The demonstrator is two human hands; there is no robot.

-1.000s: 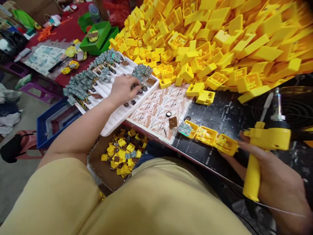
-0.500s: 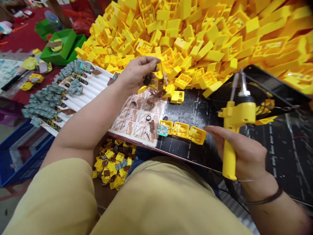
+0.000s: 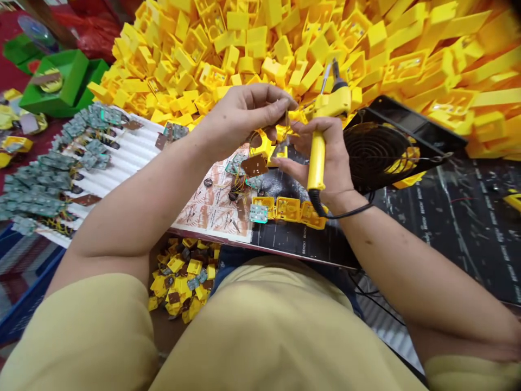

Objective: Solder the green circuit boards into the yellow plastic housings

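Note:
My right hand (image 3: 329, 149) grips a yellow soldering gun (image 3: 317, 163), its metal tip pointing up and away from me. My left hand (image 3: 258, 111) pinches thin wires close to the fingertips of the right hand; the exact pinch point is partly hidden. Below the left hand are a brown circuit board (image 3: 254, 165) and a green circuit board (image 3: 235, 164), with thin yellow wires around them. Nearer to me, a row of three open yellow cases (image 3: 288, 209) lies on the black bench top, a grey-green board (image 3: 258, 213) resting against the left one.
A large heap of yellow cases (image 3: 252, 38) fills the back. A black fan (image 3: 382, 155) stands at right. Rows of wired boards (image 3: 40, 176) lie on white corrugated sheet (image 3: 126, 157) at left, near green bins (image 3: 61, 81). Below the bench edge is a pile of yellow parts (image 3: 183, 277).
My right hand has brought the soldering gun left and up, close to my left hand. The view has shifted right. A green board and wires now show under the left hand.

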